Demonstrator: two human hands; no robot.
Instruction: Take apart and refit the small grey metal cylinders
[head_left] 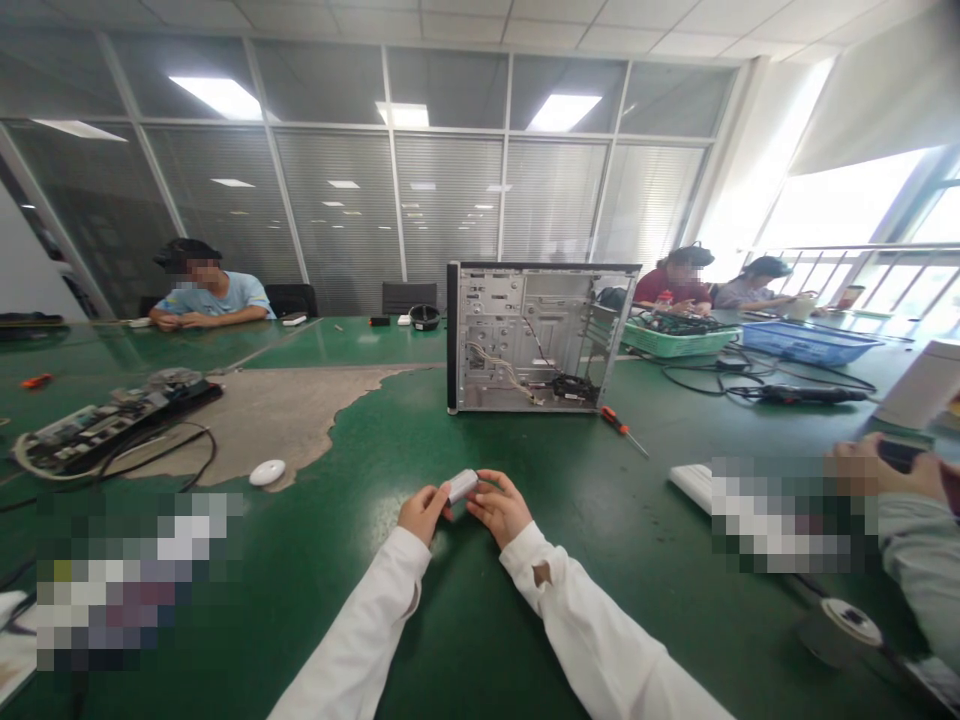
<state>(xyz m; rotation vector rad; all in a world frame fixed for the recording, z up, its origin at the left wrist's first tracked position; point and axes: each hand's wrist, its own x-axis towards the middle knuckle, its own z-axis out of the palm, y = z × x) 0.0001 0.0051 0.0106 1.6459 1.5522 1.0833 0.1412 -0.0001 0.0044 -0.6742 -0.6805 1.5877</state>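
Note:
A small silver-grey rectangular block [461, 486] is held above the green table in front of me; I cannot make out its exact kind. My left hand [422, 514] pinches its left end between thumb and fingers. At the right end, the bent fingers of my right hand [504, 508] grip it too. Beyond my hands stands an open computer case [525, 340] with its side panel off, showing loose cables and a black fan [574, 386] inside. A screwdriver [615, 421] with an orange and black handle lies at the case's right front corner.
A circuit assembly with cables [120, 420] and a round white disc [268, 473] lie left, by a worn patch [285, 410]. Green [675, 343] and blue baskets [806, 342] stand right, near a black corded tool [810, 395]. Another person's hands [892, 470] are close at right; several people sit around.

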